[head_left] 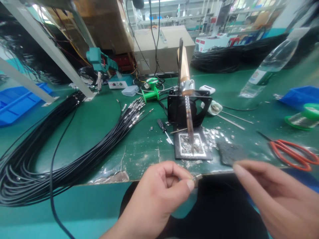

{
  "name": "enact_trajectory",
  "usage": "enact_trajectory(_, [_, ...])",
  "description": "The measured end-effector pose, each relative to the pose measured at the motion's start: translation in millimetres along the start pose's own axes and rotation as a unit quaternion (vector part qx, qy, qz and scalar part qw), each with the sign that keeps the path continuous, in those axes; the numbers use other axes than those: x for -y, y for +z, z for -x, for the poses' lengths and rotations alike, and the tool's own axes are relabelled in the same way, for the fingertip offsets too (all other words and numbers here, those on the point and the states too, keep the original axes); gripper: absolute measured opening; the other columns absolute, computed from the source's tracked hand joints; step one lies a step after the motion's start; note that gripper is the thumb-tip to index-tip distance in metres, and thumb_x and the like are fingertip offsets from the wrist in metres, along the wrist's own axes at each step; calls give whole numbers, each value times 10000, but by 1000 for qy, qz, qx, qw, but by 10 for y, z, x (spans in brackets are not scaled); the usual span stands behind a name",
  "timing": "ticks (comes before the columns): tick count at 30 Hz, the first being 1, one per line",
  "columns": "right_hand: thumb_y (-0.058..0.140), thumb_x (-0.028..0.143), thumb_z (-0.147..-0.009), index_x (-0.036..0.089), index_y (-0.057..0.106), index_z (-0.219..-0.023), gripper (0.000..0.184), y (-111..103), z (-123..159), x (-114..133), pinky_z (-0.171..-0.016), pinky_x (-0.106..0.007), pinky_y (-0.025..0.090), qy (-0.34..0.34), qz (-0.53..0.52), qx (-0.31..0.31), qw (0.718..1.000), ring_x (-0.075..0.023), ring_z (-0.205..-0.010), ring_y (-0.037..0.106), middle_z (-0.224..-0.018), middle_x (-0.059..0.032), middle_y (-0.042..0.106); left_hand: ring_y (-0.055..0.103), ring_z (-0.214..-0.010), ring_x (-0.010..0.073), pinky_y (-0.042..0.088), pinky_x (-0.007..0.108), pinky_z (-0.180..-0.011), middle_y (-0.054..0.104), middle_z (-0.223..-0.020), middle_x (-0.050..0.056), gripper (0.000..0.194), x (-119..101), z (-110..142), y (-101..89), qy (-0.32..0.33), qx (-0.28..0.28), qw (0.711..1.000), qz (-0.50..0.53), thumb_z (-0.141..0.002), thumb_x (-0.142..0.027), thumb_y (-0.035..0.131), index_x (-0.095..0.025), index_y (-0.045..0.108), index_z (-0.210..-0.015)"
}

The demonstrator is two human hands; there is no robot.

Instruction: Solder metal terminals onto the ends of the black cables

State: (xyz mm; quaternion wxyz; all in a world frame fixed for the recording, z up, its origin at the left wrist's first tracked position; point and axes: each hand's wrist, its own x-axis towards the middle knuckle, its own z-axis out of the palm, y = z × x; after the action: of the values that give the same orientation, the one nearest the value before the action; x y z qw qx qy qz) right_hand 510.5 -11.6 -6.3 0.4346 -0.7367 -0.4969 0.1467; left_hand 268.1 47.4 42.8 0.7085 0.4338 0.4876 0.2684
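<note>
Pinching a small metal piece point(198, 177) between thumb and forefinger, the left hand point(160, 194) is at the front edge of the green workbench point(142, 142), with the piece jutting out to the right of the fingertips. The right hand point(276, 196) is raised well apart from it, blurred; its thumb and forefinger overlap in view, and I cannot tell whether they meet, stand slightly apart or grip anything. Beyond the left hand, a wooden-handled soldering iron point(189, 116) slants tip-down at a black fan frame point(172, 111), over a pale-rimmed square tray point(180, 153) of metallic scraps. Small silvery chips point(213, 137) lie scattered to the tray's right, next to a dark grey sponge point(229, 153); a screwdriver point(161, 125) lies to its left. Orange-handled scissors point(286, 154) rest beyond the right hand, near a green-flanged solder spool point(305, 116) and a blue bin point(300, 96). On the left, a thick bundle of black cables point(109, 142) curves across the bench, metal-tipped ends gathered near another green spool point(151, 95). A clear plastic bottle point(271, 66) stands behind at right.
</note>
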Motion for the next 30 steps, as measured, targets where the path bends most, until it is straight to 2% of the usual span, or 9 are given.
enact_trajectory(2, [745,546,-887,294,754,-1019,284,14,15,88,-423,-127,520,-21,2,30,999,-139,-537,710,-720,22,758,273,-528,43,211,204,-478,478,-655,-49,246,1,4,1,2,-1,1000,-1,-872,-360,799,-140,691,-882])
enact_trajectory(4, [695,508,-935,281,744,-1020,247,50,18,205,-479,-119,550,-38,-39,100,993,-131,-557,721,-730,25,751,272,-526,45,214,203,-477,478,-651,-50,255,7,-3,6,3,-2,1000,-2,-878,-372,794,-139,691,-886])
enact_trajectory(7, [627,464,-992,255,735,-1053,242,147,-2,376,-604,-129,584,-48,-92,206,973,-136,-714,746,-839,1,748,298,-523,48,224,207,-474,513,-665,-36,307,18,-38,21,-2,-1,1000,-5,-867,-420,804,-137,685,-868])
enact_trajectory(10, [591,495,-1013,245,726,-1027,284,264,-29,461,-671,-155,577,-21,-134,269,953,-147,-812,725,-888,-11,741,294,-507,53,200,217,-461,474,-621,-50,352,21,-84,37,-14,-1,1000,-6,-840,-464,820,-140,683,-854])
enact_trajectory(14, [608,520,-995,235,717,-880,326,385,-40,464,-618,-174,529,34,-223,276,934,-130,-700,629,-776,-3,701,273,-491,55,186,215,-450,421,-571,-72,301,21,-126,43,-20,-2,1000,-6,-835,-413,819,-144,687,-852])
enact_trajectory(18, [617,527,-979,217,695,-780,377,438,-40,456,-577,-201,475,58,-241,272,930,-127,-645,541,-703,-7,629,263,-471,52,199,197,-432,432,-571,-73,253,44,-136,45,-1,-7,1000,-30,-883,-402,762,-157,697,-883])
enact_trajectory(22, [618,556,-965,191,666,-733,436,467,-54,466,-522,-215,384,81,-229,259,935,-109,-586,434,-635,6,532,425,-493,72,337,200,-446,555,-670,-31,116,113,-141,61,132,-82,977,-148,-878,-302,747,-190,724,-891])
enact_trajectory(26, [621,582,-955,183,649,-709,470,500,-95,482,-469,-233,281,98,-231,262,932,-96,-533,339,-562,31,411,587,-664,104,447,200,-557,649,-792,7,93,170,-173,69,316,-139,898,-272,-905,-169,705,-193,741,-823])
enact_trajectory(30, [616,590,-965,180,642,-736,470,532,-133,469,-481,-240,265,123,-236,272,925,-95,-544,327,-569,35,391,597,-680,82,462,176,-597,655,-773,4,105,169,-219,62,417,-154,827,-344,-932,-103,685,-156,746,-865])
